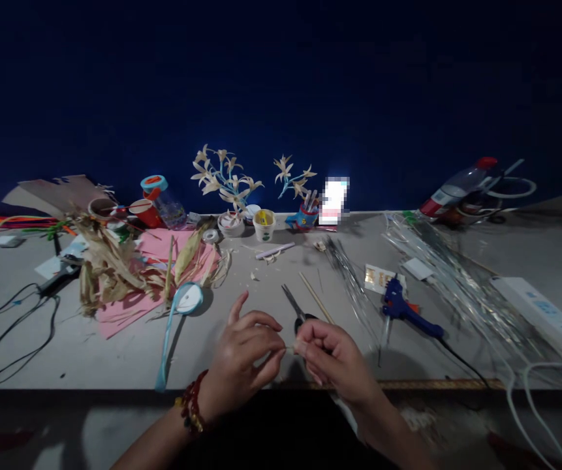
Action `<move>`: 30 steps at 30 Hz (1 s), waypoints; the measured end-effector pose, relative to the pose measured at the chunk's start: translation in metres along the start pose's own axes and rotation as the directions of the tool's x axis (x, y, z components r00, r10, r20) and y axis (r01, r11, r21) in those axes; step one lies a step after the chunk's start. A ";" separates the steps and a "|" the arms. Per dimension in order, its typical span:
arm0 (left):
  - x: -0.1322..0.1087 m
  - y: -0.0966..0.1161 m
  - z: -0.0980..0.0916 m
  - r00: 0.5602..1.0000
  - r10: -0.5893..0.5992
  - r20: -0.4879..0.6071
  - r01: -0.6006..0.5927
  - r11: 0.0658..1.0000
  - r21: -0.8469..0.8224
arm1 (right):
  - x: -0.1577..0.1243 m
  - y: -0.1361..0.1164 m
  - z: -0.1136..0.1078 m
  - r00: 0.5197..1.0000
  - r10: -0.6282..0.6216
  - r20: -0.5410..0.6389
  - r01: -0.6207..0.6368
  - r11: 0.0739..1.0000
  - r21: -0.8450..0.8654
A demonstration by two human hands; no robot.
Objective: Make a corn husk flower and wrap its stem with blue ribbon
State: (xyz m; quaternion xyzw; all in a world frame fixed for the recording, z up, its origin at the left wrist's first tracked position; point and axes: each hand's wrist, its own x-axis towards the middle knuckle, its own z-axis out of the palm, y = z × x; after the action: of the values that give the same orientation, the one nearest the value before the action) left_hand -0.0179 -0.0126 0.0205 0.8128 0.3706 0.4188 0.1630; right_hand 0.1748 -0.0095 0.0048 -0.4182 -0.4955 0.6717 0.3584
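Both left hand (pixel 249 346) and right hand (pixel 332 356) of ours pinch tiny pale piece (pixel 290 350) between fingertips, above near part of worktop (pixel 128 359). One left finger sticks up. We see scissors (pixel 292 301) just past right hand, handles partly hidden. Thin stick (pixel 316 297) beside them. Blue glue gun (pixel 402 311) farther right. Dry husks (pixel 114 267) on pink paper (pixel 112 321), off to left.

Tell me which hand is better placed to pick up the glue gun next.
Right, probably: the glue gun lies on that side, nearer the right hand than the left hand, though the right pinches a small piece.
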 end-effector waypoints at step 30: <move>0.000 0.005 -0.001 0.998 0.039 -0.046 -0.035 0.996 0.077 | -0.003 0.001 -0.002 0.999 -0.015 -0.042 0.012 0.998 -0.060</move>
State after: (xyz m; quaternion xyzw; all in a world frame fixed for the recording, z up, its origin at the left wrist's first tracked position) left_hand -0.0163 -0.0162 0.0244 0.8151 0.3750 0.4263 0.1152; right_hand 0.1784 -0.0119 0.0044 -0.4397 -0.5102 0.6451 0.3609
